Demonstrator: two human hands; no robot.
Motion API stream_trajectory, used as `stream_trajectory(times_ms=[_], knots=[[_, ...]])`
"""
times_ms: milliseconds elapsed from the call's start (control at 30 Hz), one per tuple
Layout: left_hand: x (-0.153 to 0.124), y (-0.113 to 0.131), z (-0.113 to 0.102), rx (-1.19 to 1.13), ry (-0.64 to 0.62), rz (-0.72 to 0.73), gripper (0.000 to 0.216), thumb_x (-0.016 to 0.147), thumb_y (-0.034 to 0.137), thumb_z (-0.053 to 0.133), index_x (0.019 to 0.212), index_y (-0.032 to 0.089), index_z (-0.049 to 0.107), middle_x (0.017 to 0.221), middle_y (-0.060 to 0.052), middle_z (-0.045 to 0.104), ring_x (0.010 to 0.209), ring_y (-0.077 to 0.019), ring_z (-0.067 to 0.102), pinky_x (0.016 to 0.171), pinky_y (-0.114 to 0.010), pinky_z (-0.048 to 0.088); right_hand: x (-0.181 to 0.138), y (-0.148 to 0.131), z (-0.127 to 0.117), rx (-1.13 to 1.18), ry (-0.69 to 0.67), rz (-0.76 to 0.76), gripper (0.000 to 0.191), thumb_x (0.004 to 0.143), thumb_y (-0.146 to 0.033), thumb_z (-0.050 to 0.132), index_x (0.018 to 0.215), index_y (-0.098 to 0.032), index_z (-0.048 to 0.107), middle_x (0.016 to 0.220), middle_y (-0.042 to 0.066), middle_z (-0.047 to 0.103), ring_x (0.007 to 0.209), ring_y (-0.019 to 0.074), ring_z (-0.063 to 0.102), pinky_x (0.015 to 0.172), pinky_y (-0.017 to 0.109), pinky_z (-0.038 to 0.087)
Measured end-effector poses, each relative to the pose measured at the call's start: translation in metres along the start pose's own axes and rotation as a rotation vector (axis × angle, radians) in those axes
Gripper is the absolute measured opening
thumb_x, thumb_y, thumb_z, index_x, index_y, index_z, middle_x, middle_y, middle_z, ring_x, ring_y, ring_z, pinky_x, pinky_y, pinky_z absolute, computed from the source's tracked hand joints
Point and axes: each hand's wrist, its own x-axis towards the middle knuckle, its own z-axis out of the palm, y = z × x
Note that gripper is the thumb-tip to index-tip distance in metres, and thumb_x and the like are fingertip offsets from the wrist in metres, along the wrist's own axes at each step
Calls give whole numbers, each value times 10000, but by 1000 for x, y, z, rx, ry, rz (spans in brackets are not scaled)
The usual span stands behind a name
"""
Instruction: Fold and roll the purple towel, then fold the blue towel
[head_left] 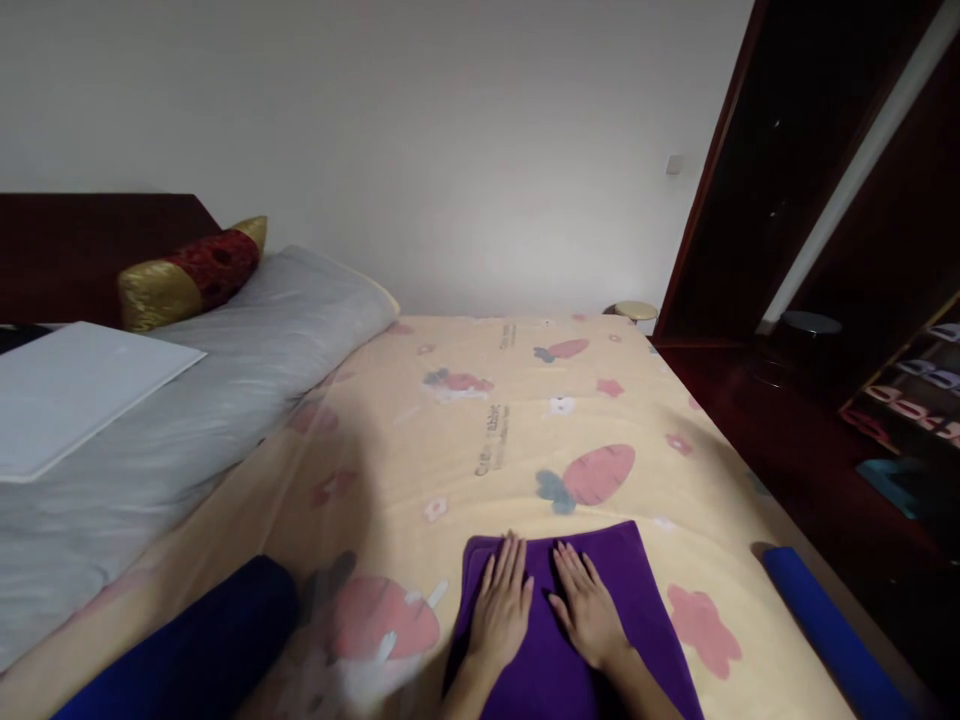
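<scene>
My left hand [502, 608] and right hand [589, 612]: flat, palms down, apart | on rectangular purple folded cloth [549, 660], near far edge | yellow carrot-print bedsheet [420, 440] extends beyond

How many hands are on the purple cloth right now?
2. The left hand lies flat on the purple cloth, reaching its far edge; the right hand lies flat beside it, apart. The cloth's near end runs out of view.
</scene>
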Motion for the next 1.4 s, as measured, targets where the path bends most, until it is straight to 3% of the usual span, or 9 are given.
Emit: stream_trajectory(times_ms=[133,267,367,467,667,833,1133,1267,1400], knots=[[-2,-50,9,-9,-75,-253,573,959,455,275,1486,272,144,1562,-39,301,1450,-200,291,1190,-491,252,-8,69,-7,-60,0,155,630,976,-514,319,1511,-241,129,1561,45,255,1449,215,237,1184,465,258],[-8,-70,5,-74,-171,-360,616,946,522,253,1489,248,153,1584,-21,237,1476,-194,213,1212,-508,182,-33,114,-15,-141,38,272,646,975,-525,300,1515,-235,94,1574,37,230,1464,211,185,1195,484,208],[-7,-75,3,-146,-207,-362,551,966,460,197,1484,272,207,1576,7,268,1469,-172,227,1204,-502,209,-36,116,-14,-150,18,285,645,975,-530,290,1515,-233,100,1578,29,224,1468,202,171,1196,479,203],[-7,-86,5,-184,-116,-308,494,964,389,245,1426,282,387,1511,-8,418,1418,-171,353,1153,-464,317,-33,111,-12,-133,13,278,636,976,-536,283,1513,-245,106,1574,30,236,1465,200,184,1191,475,213],[3,-104,0,-300,68,-282,304,904,357,417,1040,259,671,1219,-54,690,1165,-187,608,1027,-389,450,-35,115,-10,-110,40,280,625,973,-533,293,1510,-269,114,1571,28,249,1460,208,203,1186,482,217],[22,-97,-6,-242,77,-400,276,900,252,375,797,241,631,1099,-52,695,1088,-197,607,935,-395,464,-34,114,-7,-95,52,279,622,969,-532,304,1509,-271,139,1562,39,274,1450,216,237,1176,488,238],[24,-73,-12,-114,71,-461,390,893,130,307,1125,181,617,1219,-118,650,1190,-246,561,1002,-470,404,-30,117,-18,-20,25,318,626,953,-550,335,1499,-261,234,1551,47,304,1448,230,242,1173,517,238],[19,-18,1,-54,89,-92,539,909,116,288,1429,216,387,1486,-47,475,1389,-158,394,1125,-358,343,-7,69,-20,-22,143,384,545,980,-437,293,1499,-277,250,1542,42,320,1448,259,241,1173,572,205],[16,19,14,37,29,115,598,954,260,307,1510,238,89,1555,-40,339,1419,-171,349,1114,-381,387,12,12,-6,68,-15,53,562,994,-435,273,1517,-335,95,1583,-13,179,1462,205,190,1178,484,256]])
